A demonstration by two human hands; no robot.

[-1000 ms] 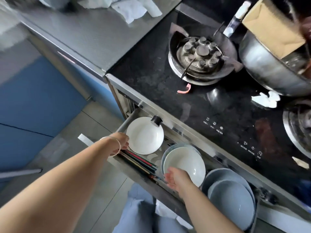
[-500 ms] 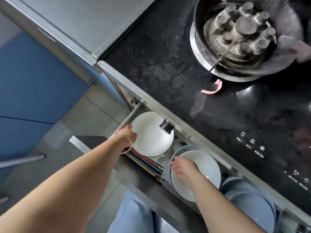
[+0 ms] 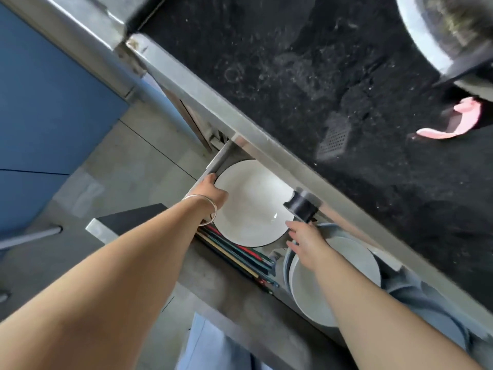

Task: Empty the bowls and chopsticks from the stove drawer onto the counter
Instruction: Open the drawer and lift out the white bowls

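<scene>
The stove drawer (image 3: 213, 166) is pulled out below the black stove top. A white bowl (image 3: 253, 209) lies at its left end. My left hand (image 3: 213, 193) grips that bowl's left rim, thumb on the inside. Beside it sits another white bowl (image 3: 354, 265) stacked in a grey-blue one. My right hand (image 3: 306, 241) hovers over this stack's left rim, fingers spread toward the first bowl, holding nothing. Several coloured chopsticks (image 3: 240, 256) lie along the drawer's front edge, partly under my left wrist.
A black knob (image 3: 302, 204) juts from the stove front above the bowls. On the stove top (image 3: 293, 76) lie a pink scrap (image 3: 458, 121) and a burner ring (image 3: 426, 36). More grey-blue bowls (image 3: 426, 297) sit at the drawer's right. The steel counter (image 3: 80, 20) is far left.
The camera has dipped closer to the drawer. My left hand has slid onto the white bowl's left rim. My right hand has moved left off the stacked bowl toward the first bowl.
</scene>
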